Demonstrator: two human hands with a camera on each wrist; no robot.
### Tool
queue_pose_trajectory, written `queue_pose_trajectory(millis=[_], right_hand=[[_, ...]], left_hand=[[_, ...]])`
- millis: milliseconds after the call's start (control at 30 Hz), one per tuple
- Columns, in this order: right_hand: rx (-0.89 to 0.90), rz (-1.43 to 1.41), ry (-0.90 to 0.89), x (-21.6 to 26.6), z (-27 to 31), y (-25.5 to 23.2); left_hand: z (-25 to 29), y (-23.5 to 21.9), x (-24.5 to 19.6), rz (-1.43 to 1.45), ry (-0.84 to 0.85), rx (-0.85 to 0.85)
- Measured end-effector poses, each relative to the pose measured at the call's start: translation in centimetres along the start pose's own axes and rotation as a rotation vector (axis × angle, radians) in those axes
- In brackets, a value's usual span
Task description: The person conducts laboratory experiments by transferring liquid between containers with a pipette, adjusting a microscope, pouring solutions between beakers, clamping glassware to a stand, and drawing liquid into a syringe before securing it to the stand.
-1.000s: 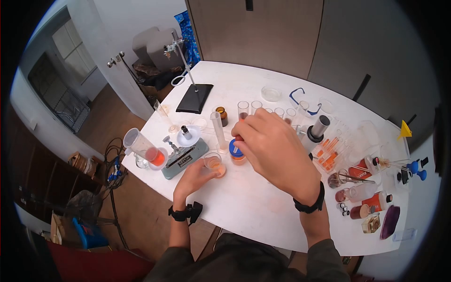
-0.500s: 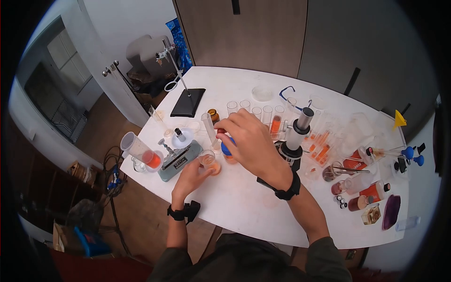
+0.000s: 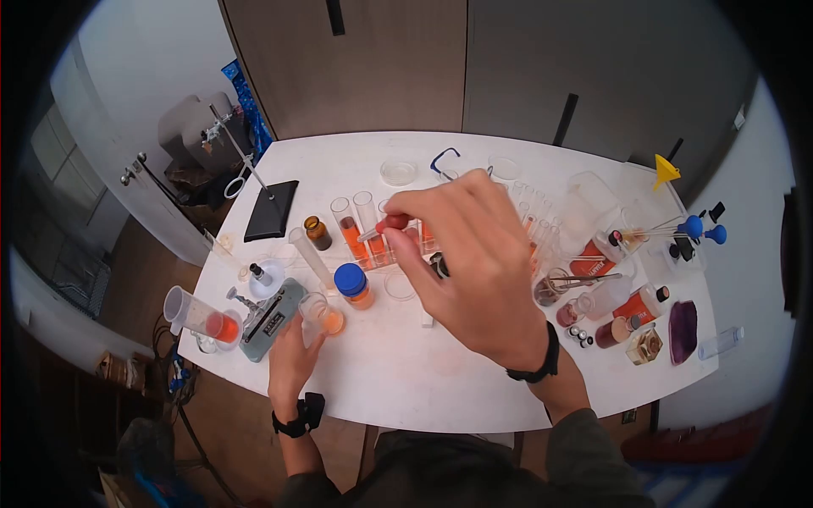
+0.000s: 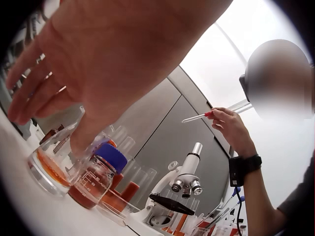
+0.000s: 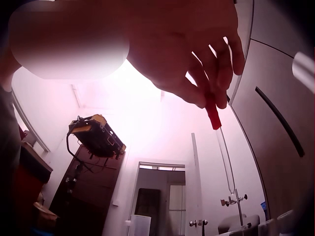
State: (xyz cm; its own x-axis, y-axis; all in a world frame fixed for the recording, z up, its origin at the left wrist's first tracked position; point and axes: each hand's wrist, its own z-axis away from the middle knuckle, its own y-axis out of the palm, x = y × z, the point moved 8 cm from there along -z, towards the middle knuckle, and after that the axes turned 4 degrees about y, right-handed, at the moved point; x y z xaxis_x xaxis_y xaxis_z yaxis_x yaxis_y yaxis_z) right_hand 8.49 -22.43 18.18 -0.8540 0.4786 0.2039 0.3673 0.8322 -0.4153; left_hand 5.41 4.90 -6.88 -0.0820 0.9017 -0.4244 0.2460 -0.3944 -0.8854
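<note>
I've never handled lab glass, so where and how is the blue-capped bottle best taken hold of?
I'd hold the bottle round its upright body, below the cap, coming from the near right: tubes stand behind and the beaker crowds its near left. That side seems roomiest.

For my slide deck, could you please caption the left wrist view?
Dropper aloft in the right grip, left grip at a beaker beside a bottle, microscope behind.

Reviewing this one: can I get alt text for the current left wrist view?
A person's right hand holds a red-bulbed dropper in the air. In the foreground, the left hand steadies a glass beaker of orange liquid beside a blue-capped bottle, with a microscope beyond.
</note>
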Motion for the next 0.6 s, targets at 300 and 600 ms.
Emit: queue_pose_trajectory(millis=[300,600], right_hand=[[-0.168,0.48,0.237,-6.6,2.7,-13.2],[-0.077,0.479,0.491,-14.7,6.7,-13.1]], left_hand=[[1.9,-6.3,-8.9,0.119,0.139,-0.115],[-2.1,-9.1,-20.1,0.206,0.667,-0.222]])
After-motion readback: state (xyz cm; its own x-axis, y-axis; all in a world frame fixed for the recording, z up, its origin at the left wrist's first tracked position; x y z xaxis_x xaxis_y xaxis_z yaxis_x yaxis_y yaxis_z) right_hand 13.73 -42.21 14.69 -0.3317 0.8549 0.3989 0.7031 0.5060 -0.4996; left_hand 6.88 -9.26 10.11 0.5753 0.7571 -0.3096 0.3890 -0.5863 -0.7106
